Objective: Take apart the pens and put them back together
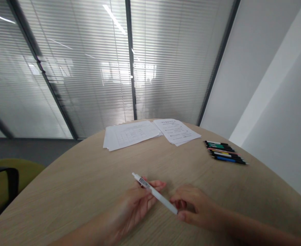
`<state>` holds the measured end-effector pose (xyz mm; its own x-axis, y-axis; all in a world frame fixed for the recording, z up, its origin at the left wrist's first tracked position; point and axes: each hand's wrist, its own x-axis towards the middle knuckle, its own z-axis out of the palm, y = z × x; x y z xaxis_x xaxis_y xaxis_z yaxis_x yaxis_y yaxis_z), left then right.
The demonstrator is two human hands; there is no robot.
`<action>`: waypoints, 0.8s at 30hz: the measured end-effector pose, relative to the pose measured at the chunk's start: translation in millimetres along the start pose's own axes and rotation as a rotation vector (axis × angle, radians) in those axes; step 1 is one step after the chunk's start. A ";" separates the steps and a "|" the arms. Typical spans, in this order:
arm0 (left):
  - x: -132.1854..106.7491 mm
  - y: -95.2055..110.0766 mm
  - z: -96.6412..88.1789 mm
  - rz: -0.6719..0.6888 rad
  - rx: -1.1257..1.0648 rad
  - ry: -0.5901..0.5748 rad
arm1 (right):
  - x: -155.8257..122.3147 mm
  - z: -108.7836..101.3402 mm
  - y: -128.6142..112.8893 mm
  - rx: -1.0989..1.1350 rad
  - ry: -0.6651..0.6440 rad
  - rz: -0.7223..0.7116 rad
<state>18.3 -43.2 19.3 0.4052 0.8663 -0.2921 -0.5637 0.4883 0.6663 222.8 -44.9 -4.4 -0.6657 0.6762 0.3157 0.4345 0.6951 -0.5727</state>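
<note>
A glass partition (83,85) with blinds stood behind a rounded wooden table (70,201), a green chair (9,181) at its left. Two stacks of printed papers (131,135) lay near the far edge; a row of colored pens (224,152) lay at right. Over the table, the left hand (135,208) gripped a white pen (154,193) near its labeled end, fingers curled. The right hand (194,205), partly closed, pinched the pen's lower end between thumb and fingers.

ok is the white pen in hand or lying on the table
In hand: the left hand grips the white pen, and the right hand is at its lower end.
</note>
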 end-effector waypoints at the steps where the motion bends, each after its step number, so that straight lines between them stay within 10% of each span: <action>1: -1.5 -0.6 1.7 0.011 0.028 0.013 | -0.1 1.2 -2.8 -0.012 0.002 0.007; 15: 16.4 21.3 -15.2 0.142 0.693 0.161 | 0.1 -1.3 14.6 0.299 0.147 0.450; 24: 13.6 18.1 -22.7 0.378 1.436 -0.051 | 0.6 1.9 28.2 0.451 0.257 0.610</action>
<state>-2.7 -20.2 11.8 0.4415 0.8957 0.0523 0.5242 -0.3048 0.7952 233.5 -25.4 -21.8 -0.2055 0.9785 -0.0193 0.3533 0.0558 -0.9338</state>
